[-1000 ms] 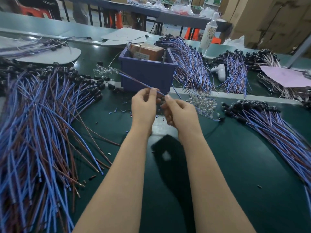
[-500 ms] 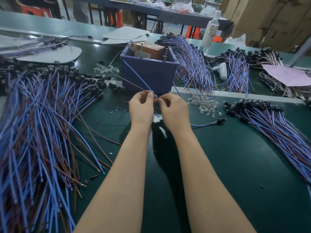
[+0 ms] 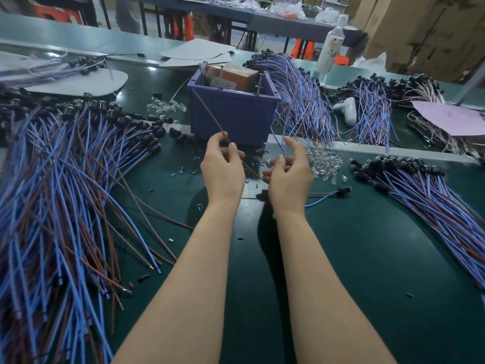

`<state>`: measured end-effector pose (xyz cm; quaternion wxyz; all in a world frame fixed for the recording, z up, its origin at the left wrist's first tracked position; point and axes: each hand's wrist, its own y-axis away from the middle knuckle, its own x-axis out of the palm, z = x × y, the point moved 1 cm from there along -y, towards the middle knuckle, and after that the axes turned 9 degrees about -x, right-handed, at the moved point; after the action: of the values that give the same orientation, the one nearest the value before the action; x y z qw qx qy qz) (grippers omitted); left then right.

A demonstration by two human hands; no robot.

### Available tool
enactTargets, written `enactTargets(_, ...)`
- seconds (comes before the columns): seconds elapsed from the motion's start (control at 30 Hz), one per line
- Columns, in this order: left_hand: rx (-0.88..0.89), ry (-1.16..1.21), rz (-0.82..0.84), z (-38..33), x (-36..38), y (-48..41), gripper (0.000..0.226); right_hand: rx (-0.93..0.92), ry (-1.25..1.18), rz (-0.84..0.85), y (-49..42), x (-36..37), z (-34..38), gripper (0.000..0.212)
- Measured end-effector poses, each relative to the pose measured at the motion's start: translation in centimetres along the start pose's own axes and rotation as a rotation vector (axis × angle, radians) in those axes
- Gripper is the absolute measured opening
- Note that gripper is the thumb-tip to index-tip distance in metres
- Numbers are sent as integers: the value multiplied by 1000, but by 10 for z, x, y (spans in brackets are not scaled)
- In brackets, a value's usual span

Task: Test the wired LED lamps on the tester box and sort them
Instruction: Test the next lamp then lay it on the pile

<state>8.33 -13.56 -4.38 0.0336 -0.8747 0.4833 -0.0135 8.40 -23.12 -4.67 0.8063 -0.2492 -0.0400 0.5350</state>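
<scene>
**Step in hand, as judged:** presenting the two leads of one wired lamp to the tester box point(image 3: 231, 114). The box stands at mid-desk, just beyond the hands.

**Hands:** The left hand point(image 3: 223, 166) pinches the brown lead point(image 3: 210, 114) between thumb and forefinger. The lead's free end slants up across the box's near wall. The right hand point(image 3: 288, 177) is held apart from the left, fingers half-curled. A blurred blue lead point(image 3: 283, 134) rises beside its forefinger, and it cannot be told whether it is gripped.

**Lamp:** The lamp head point(image 3: 343, 190) lies on the green desk point(image 3: 341, 258), right of the right hand.

**Recommendation:** Keep the two bared tips separated and set each on its own upright pin point(image 3: 222, 74) atop the box. Hold both steady until the head's response is read.

**Sorting:** The left pile point(image 3: 65, 179) and right pile point(image 3: 433, 195) show no marking, so the correct destination cannot be confirmed.
</scene>
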Motion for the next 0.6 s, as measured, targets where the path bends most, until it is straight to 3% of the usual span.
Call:
enactTargets(0.2, 34, 3, 18, -3, 1, 4, 19, -36, 86, 69, 7, 7, 4, 40)
enactTargets(0.4, 59, -272, 124, 1, 4, 7, 21, -57, 114, 82, 8, 8, 0, 39)
enactTargets(0.6, 59, -358, 62, 0, 1, 9, 25, -61, 100, 88, 9, 8, -1, 43)
